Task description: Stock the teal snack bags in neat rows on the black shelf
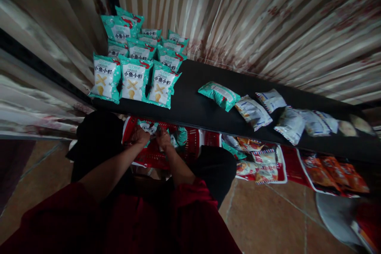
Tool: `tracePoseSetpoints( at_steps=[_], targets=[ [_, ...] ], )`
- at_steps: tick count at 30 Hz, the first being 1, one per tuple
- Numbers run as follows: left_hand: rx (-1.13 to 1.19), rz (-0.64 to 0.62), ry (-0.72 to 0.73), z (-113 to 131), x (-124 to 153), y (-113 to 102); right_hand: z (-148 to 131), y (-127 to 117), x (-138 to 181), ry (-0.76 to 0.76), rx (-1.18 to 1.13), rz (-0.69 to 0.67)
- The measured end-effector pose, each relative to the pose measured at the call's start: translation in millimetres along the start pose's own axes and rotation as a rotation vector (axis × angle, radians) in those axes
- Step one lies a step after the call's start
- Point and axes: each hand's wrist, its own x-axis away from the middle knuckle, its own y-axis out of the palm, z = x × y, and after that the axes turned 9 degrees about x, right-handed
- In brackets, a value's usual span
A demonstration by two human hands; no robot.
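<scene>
A teal snack packet (149, 127) lies in the red basket (195, 143), just under the black shelf (193, 107) front edge. The left hand (140, 135) and right hand (163, 137) pinch it with curled fingers. Upright teal packets (131, 81) crowd the shelf's left end.

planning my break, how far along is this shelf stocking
Done: teal bags stand in rows on the shelf at left. In hand: left hand and right hand grip a teal packet over the red basket. Left: white packets lie loose on the shelf.
</scene>
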Motion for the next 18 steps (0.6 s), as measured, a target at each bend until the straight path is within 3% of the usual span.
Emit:
tracePoseSetpoints(
  at_steps=[9, 13, 18],
  targets=[
    [-0.025, -0.048, 0.109, -4.6, -5.5, 5.4, 2.0, 0.3, 12.0, 0.061, -0.097, -0.004],
    [-0.056, -0.137, 0.221, -7.1, 2.8, 7.6, 3.8, 0.0, 17.8, 0.090, -0.248, 0.032],
    [-0.110, -0.156, 0.331, -13.2, 21.4, 10.0, -2.3, 2.0, 28.5, 0.118, -0.336, 0.125]
  ],
)
